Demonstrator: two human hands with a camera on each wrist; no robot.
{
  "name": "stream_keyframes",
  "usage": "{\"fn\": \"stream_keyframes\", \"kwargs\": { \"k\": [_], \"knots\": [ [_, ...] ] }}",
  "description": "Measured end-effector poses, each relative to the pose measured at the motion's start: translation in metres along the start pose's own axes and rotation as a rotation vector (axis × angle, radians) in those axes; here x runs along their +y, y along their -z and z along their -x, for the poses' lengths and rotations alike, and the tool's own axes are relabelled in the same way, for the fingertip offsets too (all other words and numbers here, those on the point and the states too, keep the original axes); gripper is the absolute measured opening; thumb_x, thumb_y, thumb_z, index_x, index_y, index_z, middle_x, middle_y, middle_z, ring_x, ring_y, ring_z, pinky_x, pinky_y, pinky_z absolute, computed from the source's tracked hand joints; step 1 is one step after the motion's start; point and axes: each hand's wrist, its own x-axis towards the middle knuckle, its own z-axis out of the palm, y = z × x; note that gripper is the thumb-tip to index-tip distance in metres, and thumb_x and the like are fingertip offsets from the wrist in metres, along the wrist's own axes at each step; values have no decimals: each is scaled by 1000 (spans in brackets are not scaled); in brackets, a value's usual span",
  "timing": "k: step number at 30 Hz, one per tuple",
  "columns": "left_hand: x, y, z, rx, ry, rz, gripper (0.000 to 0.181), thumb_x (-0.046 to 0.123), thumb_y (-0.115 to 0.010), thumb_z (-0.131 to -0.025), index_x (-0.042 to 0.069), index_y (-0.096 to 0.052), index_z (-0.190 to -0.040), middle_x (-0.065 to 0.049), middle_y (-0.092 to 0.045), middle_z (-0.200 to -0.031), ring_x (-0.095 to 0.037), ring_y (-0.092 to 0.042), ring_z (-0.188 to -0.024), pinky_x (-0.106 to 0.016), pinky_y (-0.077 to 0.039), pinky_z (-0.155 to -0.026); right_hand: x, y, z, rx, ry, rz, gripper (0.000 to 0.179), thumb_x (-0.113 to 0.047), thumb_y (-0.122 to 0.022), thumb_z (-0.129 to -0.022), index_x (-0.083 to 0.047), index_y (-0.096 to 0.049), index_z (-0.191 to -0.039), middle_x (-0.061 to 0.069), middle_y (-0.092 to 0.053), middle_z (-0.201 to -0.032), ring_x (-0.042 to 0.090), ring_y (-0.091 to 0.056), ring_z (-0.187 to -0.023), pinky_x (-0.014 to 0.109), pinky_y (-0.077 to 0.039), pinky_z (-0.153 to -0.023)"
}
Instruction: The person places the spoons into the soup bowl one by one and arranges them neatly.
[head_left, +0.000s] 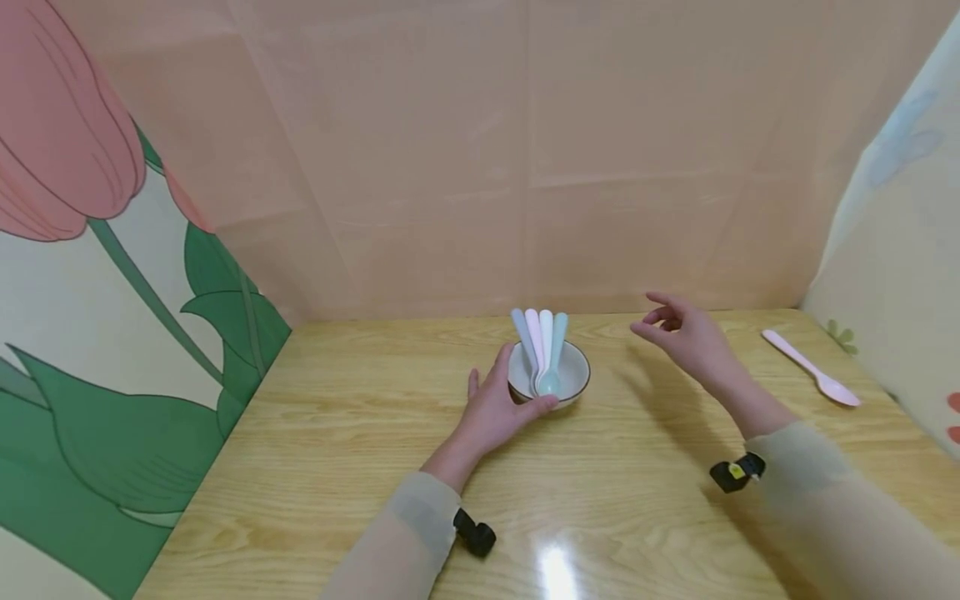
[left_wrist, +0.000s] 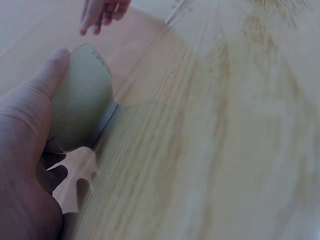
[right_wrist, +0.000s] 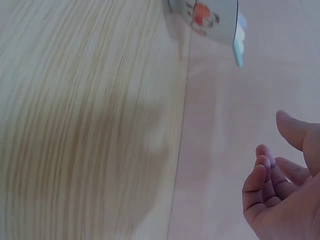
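Note:
A small white bowl with a dark rim (head_left: 576, 368) stands on the wooden table. Several spoons lean in it side by side, their handles over the far rim: blue-grey, pink, white and a pale teal spoon (head_left: 551, 382) nearest. My left hand (head_left: 491, 410) grips the bowl from its left side, thumb along the near rim, as the bowl's outer wall (left_wrist: 82, 100) shows in the left wrist view. To the right of the bowl, my right hand (head_left: 697, 343) hovers above the table, fingers loosely bent and nothing in them. A pink spoon (head_left: 808, 367) lies farther right.
The wooden table (head_left: 315, 467) runs back to a plain pinkish covering (head_left: 420, 167). On the left is a panel printed with a tulip (head_left: 60, 125); a pale printed panel (head_left: 900, 275) borders the right side, close to the lone pink spoon.

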Motion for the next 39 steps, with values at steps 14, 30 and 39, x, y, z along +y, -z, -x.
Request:
{"fn": "stream_keyframes", "kwargs": {
  "k": [14,30,39],
  "knots": [
    [2,0,0,-6,13,3,112,70,-83,-90,26,-23,-174,-2,-56,-162,-20,-50,-152,-58,7,-134,20,37,14,20,-37,72,82,-45,-71,-109,-1,-37,-169,26,-66,-137,46,-61,-124,21,-47,-76],
    [8,2,1,-4,14,-4,111,70,-82,-91,25,-24,-175,-4,-56,-163,-23,-51,-152,-60,5,-134,52,77,31,38,-72,111,83,-44,-68,-111,0,-32,-171,26,-61,-138,24,-58,-110,14,-48,-67],
    [9,2,2,-8,16,-5,111,67,-83,-92,24,-23,-175,-3,-55,-163,-21,-50,-152,-59,6,-134,62,95,41,46,-89,135,84,-40,-68,-112,5,-28,-170,31,-60,-138,-4,-55,-99,12,-46,-65]
  ]
}}
